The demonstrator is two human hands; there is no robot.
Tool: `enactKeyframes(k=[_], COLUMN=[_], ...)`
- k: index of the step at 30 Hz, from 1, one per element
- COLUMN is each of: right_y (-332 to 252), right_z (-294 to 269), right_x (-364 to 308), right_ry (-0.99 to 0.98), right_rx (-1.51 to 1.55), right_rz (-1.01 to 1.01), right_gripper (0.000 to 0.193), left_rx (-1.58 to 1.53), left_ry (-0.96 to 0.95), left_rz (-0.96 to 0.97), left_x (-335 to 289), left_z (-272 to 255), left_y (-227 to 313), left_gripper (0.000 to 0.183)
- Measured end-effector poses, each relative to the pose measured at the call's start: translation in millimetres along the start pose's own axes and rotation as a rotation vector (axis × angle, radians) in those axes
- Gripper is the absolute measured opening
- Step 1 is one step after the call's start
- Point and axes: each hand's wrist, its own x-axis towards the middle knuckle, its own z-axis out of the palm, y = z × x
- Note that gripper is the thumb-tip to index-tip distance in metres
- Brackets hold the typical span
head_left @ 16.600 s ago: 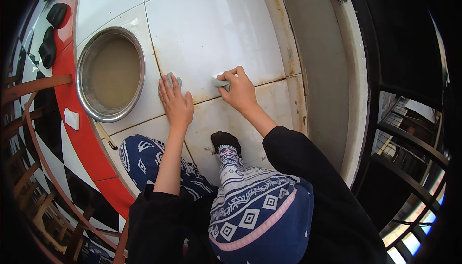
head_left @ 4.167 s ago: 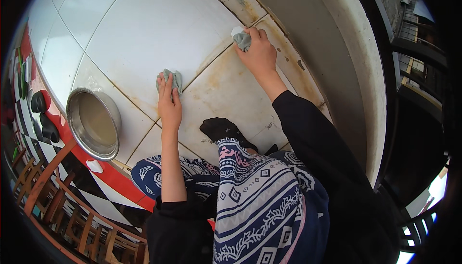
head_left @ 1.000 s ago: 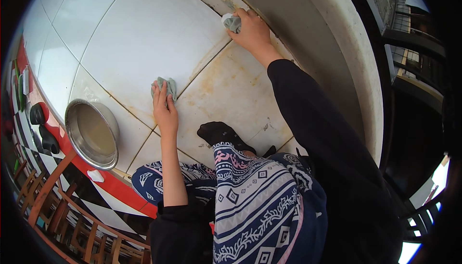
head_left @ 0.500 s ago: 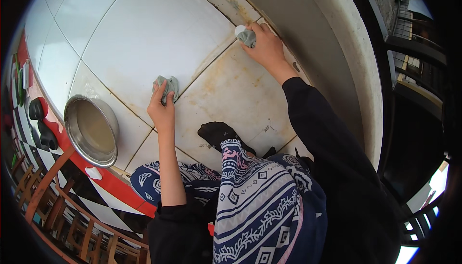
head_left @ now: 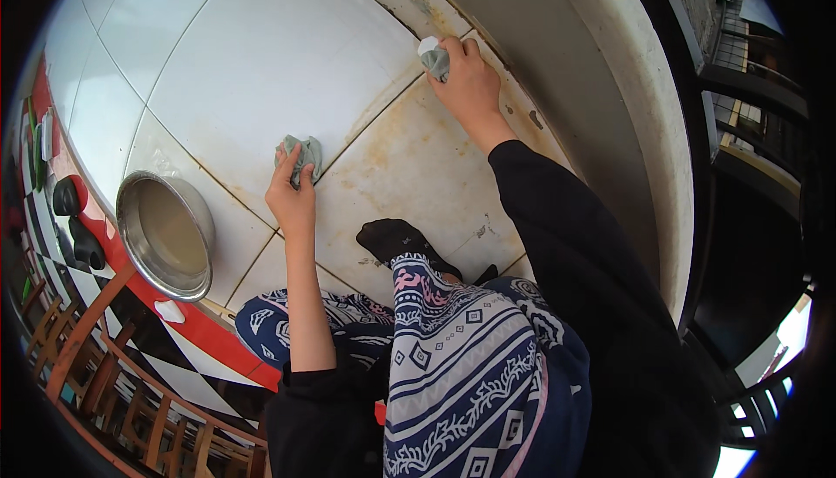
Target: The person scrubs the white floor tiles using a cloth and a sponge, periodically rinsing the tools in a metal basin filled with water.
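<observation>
My left hand (head_left: 293,198) is closed on a crumpled grey-green cloth (head_left: 305,156), which rests on the white floor tiles by a grout line. Farther off and to the right, my right hand (head_left: 472,88) grips a similar grey-green cloth (head_left: 434,64). A small white piece (head_left: 428,45) sticks out at that cloth's far end; its kind I cannot make out. This hand is down at the tiles near the base of the wall. Yellow-brown stains (head_left: 383,151) mark the tile between the hands and my foot.
A metal basin (head_left: 188,293) of cloudy water stands at left, near the raised floor's edge. Beyond are black shoes (head_left: 84,245), a red border strip (head_left: 228,349) and wooden chairs (head_left: 157,434). A low grey wall (head_left: 601,121) curves along the right. My socked foot (head_left: 396,239) is on the tiles.
My right hand and its cloth have shifted slightly left along the tiles, with the forearm swinging left too. My left hand has stayed nearly in place.
</observation>
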Motion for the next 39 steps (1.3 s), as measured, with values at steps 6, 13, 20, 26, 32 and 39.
enactKeyframes(k=[6, 13, 20, 26, 32, 39], right_y=[3, 1, 0, 8, 21, 11], right_z=[-6, -1, 0, -3, -2, -4], right_x=[0, -10, -13, 1, 7, 7], right_ry=[-0.031, -0.027, 0.012, 0.031, 0.037, 0.118], right_rx=[0.007, -0.007, -0.055, -0.029, -0.046, 0.018], right_rz=[-0.066, -0.095, -0.066, -0.002, -0.034, 0.007], right_gripper=[0.048, 0.05, 0.049, 0.05, 0.047, 0.042], left_rx=[0.009, -0.003, 0.004, 0.009, -0.011, -0.017], left_ry=[0.02, 0.029, 0.03, 0.008, 0.024, 0.026], left_rz=[0.024, 0.018, 0.023, 0.031, 0.029, 0.032], left_x=[-1, -3, -3, -2, -2, -2], left_z=[-1, -2, 2, 0, 2, 0], left_y=[-2, -1, 0, -3, -3, -4], left_gripper=[0.036, 0.035, 0.034, 0.036, 0.037, 0.037])
